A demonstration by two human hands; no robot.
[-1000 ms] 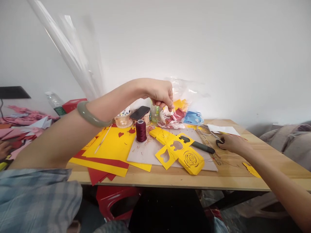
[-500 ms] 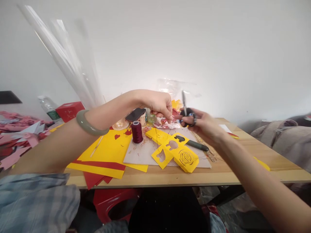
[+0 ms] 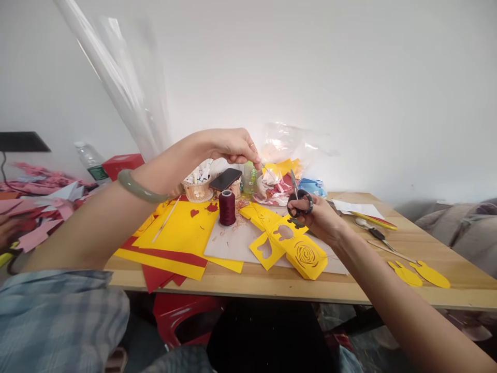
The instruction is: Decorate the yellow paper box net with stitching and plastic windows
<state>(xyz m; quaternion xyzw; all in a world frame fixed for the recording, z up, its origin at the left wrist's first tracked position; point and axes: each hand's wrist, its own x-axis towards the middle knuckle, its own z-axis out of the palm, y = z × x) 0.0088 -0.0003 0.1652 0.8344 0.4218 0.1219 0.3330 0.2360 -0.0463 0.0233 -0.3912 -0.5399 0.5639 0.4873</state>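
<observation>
My left hand point(image 3: 236, 147) is raised over the table, its fingertips pinched on a thin dark thread point(image 3: 267, 171). Scissors point(image 3: 300, 201) with black handles sit in my right hand point(image 3: 320, 215), blades pointing up. Below my hands lies a folded yellow paper cutout point(image 3: 306, 254) with rabbit, heart and rose-like openings; strands of thread cross it. It rests on a pale board point(image 3: 229, 246), where a spool of dark red thread point(image 3: 227, 208) stands upright. My right hand partly hides the cutout's far edge.
Yellow paper sheets point(image 3: 174, 228) and red paper are stacked at left. A phone point(image 3: 225, 179) lies across baskets behind the spool. Paper scraps in clear plastic point(image 3: 274, 189) stand at the back. Yellow rabbit shapes point(image 3: 430, 273) lie at right. Another person's hand point(image 3: 8, 228) shows at the left edge.
My hands have drawn apart: the left rose and moved left with the thread, the right moved slightly down with the scissors. The view has shifted, showing more of the table's right side.
</observation>
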